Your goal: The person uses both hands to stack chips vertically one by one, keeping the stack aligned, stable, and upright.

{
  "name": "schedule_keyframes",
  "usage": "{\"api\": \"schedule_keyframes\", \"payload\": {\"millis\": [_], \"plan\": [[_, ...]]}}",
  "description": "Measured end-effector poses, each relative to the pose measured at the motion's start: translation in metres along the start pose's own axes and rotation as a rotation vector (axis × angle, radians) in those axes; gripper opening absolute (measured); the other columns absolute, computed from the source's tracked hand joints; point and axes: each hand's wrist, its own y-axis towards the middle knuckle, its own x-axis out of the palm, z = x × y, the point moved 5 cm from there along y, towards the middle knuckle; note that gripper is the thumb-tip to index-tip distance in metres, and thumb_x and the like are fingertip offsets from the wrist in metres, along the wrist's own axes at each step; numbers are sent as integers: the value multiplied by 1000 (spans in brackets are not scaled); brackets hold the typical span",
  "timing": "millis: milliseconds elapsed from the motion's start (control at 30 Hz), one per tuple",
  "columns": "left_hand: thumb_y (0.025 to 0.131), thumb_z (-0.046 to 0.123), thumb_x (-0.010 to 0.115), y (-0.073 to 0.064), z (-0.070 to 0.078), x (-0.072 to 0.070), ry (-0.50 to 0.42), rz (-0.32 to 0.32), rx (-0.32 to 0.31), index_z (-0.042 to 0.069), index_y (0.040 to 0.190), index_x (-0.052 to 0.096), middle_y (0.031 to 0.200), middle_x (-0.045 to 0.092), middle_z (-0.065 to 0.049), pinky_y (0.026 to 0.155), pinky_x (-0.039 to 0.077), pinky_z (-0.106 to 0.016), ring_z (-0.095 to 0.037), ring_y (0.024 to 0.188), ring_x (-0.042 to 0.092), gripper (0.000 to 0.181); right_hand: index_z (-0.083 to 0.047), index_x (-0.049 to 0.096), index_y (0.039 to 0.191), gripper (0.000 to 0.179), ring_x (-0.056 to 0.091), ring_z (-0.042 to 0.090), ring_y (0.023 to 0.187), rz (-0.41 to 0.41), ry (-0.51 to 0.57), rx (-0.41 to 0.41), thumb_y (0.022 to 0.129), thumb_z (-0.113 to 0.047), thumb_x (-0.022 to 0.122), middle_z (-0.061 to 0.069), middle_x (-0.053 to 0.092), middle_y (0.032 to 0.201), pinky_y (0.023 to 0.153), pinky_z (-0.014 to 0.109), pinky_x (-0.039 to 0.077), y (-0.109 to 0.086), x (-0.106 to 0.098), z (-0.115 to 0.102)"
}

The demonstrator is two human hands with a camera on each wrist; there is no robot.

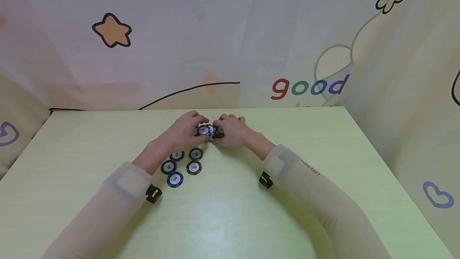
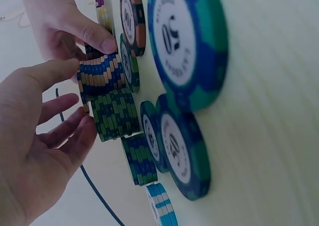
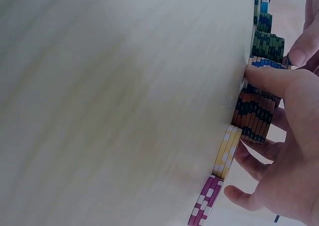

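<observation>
A row of poker chip stacks stands near the table's far side. My left hand [image 1: 186,132] pinches a blue poker chip [image 1: 203,130] between thumb and fingers, at the top of a blue-and-tan chip stack [image 2: 102,74]. Around that same stack, my right hand [image 1: 233,131] curls its thumb and fingers. Beside it in the left wrist view is a green stack [image 2: 115,115], then a blue-green stack [image 2: 142,159]. On its other side, under my right fingers, is a brown-and-black stack [image 3: 253,116]. The hands partly cover the row in the head view.
Nearer me lie several loose chips, among them a blue 50 chip [image 1: 175,179] and a dark 100 chip [image 1: 194,167]. Low yellow-and-white [image 3: 228,152], purple-and-white [image 3: 206,201] and light-blue-and-white [image 2: 162,206] stacks end the row. A printed curtain [image 1: 215,43] hangs behind the table.
</observation>
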Motion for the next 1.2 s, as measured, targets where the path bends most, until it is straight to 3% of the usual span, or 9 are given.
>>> {"api": "schedule_keyframes", "payload": {"millis": [200, 333, 533, 1200], "plan": [[91, 28, 80, -4, -1, -7, 82, 24, -55, 2, 132, 65, 129, 61, -16, 103, 35, -57, -37, 125, 50, 51, -15, 60, 141, 53, 51, 32, 122, -2, 5, 6, 96, -43, 70, 10, 56, 137, 97, 58, 37, 0, 1, 1], [89, 30, 82, -5, -2, -9, 142, 13, -65, 6, 126, 70, 122, 68, -11, 98, 35, -57, -34, 118, 54, 45, -16, 60, 141, 53, 50, 31, 122, -1, 14, 11, 96, -42, 71, 9, 56, 136, 97, 57, 36, -1, 0, 1], [89, 29, 83, -2, -5, -6, 145, 13, -57, 8, 117, 74, 111, 73, -6, 94, 35, -56, -30, 108, 56, 36, -15, 60, 141, 53, 51, 31, 122, 3, 9, 10, 96, -42, 70, 10, 56, 136, 97, 58, 37, -1, 2, 0], [91, 29, 82, 5, -1, 0, 137, 12, -46, 9, 117, 74, 113, 74, -4, 94, 34, -54, -29, 109, 55, 34, -15, 60, 141, 53, 51, 33, 122, 10, -3, 1, 97, -42, 69, 10, 56, 137, 96, 58, 37, -1, 2, -1]]}}
